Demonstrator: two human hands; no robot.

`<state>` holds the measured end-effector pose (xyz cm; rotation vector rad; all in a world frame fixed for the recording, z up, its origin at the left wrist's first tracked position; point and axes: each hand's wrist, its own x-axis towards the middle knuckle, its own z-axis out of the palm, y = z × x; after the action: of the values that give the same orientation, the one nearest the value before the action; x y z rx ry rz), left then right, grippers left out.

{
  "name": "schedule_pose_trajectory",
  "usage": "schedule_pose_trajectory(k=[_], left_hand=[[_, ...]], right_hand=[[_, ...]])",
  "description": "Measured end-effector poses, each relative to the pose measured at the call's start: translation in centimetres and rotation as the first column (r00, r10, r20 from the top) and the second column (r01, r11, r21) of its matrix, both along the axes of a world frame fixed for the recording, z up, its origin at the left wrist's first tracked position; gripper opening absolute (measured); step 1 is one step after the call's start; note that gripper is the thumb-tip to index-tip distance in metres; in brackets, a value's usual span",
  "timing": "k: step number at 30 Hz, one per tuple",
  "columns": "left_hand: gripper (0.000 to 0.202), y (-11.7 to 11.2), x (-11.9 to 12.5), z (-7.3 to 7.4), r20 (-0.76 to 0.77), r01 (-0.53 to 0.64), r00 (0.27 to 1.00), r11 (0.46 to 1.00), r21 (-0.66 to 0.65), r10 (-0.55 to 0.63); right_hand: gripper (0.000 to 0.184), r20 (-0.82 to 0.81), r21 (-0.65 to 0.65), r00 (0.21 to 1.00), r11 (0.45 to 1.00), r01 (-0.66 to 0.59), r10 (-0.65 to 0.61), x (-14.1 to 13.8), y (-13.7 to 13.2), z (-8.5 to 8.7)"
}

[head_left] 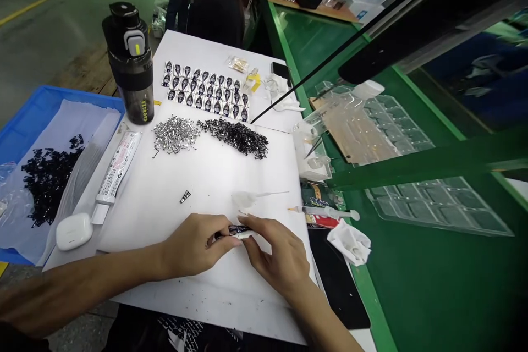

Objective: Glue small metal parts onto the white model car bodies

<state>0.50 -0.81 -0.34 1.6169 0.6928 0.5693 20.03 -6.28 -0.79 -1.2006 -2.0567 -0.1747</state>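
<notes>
Right now both hands meet low on the white work sheet (165,220), close together over one small dark part with a silver edge (240,229). The left hand (193,247) is closed in a pinch, its fingertips gripping that part from the left, while the right hand (274,253) curves over from the other side, its fingers (258,228) bearing on the same piece. The part is too small and too covered to make out in detail, and a sliver of white shows just under it.

Just above the hands lies a translucent white scrap (245,198), and a single dark part (185,196) sits alone on the sheet, up and to the left. Farther up are two heaps, well apart from the hands and nearly touching each other: silver metal pins (175,135) and black components (237,137). Beyond them, rows of black-and-white printed labels (205,91) cover the board.

Around the sheet are a tube of adhesive (119,168), a white earbud case (74,231), and a black water bottle (128,60) — to the left, a blue tray (25,115) holds a plastic bag of more black parts (47,187). On the green workbench (313,38) to the right lie a syringe (325,212), crumpled tissue (350,242) and clear blister trays (437,203) — a co-worker in black (214,11) sits beyond the board
</notes>
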Motion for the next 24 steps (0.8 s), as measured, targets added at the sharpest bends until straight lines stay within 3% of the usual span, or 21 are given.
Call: schedule_pose_trajectory(k=[7,12,19,24], left_hand=[[0.031,0.3,-0.2,0.0,0.009,0.053,0.998,0.996,0.074,-0.054],[0.034,0.2,-0.1,-0.2,0.004,0.044,0.999,0.994,0.101,-0.045],[0.028,-0.2,-0.1,-0.2,-0.048,0.007,0.999,0.992,0.124,-0.001],[0.034,-0.3,-0.1,-0.2,-0.068,0.026,0.998,0.980,0.197,-0.013]], right_hand=[[0.047,0.101,0.079,0.990,0.992,0.094,-0.102,-0.8,-0.8,-0.4],[0.045,0.243,0.153,0.965,0.986,0.064,-0.101,-0.5,-0.8,-0.1],[0.029,0.268,-0.011,0.959,0.995,0.101,-0.095,-0.1,-0.6,1.3],[0.020,0.289,-0.033,0.952,0.993,0.115,-0.100,0.0,-0.6,1.3]])
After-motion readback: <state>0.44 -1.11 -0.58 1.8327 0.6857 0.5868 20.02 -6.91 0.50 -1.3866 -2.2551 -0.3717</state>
